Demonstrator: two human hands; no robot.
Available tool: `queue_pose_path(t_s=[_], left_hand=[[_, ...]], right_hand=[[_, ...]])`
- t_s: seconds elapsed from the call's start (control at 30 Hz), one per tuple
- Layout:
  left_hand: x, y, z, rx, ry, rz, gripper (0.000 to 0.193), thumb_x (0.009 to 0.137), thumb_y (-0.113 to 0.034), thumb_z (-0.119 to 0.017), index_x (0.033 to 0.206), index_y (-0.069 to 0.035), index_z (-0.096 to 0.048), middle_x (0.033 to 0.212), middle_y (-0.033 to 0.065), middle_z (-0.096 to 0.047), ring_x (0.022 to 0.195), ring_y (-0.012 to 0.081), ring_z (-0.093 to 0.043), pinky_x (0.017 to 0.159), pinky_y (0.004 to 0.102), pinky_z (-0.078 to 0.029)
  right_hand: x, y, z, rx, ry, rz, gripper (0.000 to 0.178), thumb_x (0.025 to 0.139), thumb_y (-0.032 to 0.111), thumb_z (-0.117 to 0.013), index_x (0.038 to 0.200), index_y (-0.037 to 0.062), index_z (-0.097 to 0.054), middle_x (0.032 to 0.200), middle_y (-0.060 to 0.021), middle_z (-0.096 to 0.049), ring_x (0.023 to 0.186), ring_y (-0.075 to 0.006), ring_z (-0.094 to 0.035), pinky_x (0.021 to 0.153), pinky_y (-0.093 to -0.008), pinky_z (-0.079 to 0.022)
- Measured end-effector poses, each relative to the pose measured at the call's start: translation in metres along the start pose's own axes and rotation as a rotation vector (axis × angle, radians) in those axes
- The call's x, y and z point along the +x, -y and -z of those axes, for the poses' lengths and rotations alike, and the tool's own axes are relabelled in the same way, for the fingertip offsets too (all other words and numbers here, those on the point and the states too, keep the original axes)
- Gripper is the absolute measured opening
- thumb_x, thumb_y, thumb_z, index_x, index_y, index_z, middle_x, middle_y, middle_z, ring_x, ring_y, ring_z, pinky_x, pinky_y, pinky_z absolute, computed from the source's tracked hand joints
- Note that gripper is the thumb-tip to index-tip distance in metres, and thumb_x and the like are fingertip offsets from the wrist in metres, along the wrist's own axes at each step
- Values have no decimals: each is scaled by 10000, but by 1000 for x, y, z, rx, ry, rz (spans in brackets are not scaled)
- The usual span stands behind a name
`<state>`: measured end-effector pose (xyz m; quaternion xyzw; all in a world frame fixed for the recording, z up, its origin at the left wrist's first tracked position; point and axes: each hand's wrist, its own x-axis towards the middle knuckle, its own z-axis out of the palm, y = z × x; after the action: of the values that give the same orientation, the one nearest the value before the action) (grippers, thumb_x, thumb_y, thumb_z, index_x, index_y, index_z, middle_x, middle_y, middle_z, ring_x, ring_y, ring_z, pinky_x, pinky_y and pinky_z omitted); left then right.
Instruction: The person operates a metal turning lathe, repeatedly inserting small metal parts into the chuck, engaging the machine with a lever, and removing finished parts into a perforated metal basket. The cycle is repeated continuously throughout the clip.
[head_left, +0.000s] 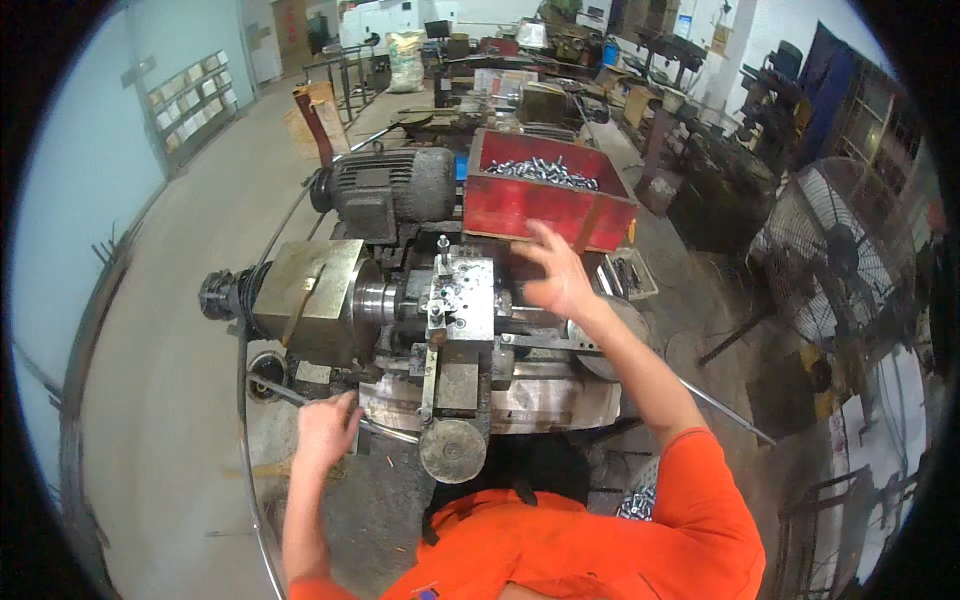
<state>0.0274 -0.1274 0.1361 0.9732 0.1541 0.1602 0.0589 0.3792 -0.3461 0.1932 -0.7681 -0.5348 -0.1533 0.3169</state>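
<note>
My left hand [328, 428] is closed round a curved metal bar [392, 432] at the near left of a small lathe. My right hand [556, 276] is raised over the right side of the machine, just in front of a red box [515, 207]. Its fingers are spread, and I see nothing in them. The lathe's headstock [305, 295] is on the left, with a spindle [374, 302] facing a tool block [468, 290] with upright bolts. Many small shiny metal parts [545, 172] lie in the red box.
A finned motor [395, 190] stands behind the headstock. At the right are a large floor fan [838, 245] and a thin rod [728, 412] sticking out. More small metal parts [637, 502] lie in a container by my right side. Other machines line the far right.
</note>
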Motion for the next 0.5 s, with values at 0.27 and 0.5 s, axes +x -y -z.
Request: queue_pose_path(t_s=[0.27,0.5], left_hand=[[20,16,-104,-160,250,162,231,814,-273,-597,950,-97,-661,756,152,-645,676,323,-620,623,400,-484],[27,21,-110,-515,323,317,200,861,-153,-595,969,13,-616,698,47,-587,580,102,-515,539,261,-420]], right_hand=[[-195,-40,55,72,82,-530,384,545,117,-631,917,33,-680,1204,-154,-566,1051,-320,-578,878,-369,-467],[-410,-89,123,-127,185,-1251,295,614,167,-586,867,71,-704,936,-162,-663,833,-286,-646,774,-354,-507]])
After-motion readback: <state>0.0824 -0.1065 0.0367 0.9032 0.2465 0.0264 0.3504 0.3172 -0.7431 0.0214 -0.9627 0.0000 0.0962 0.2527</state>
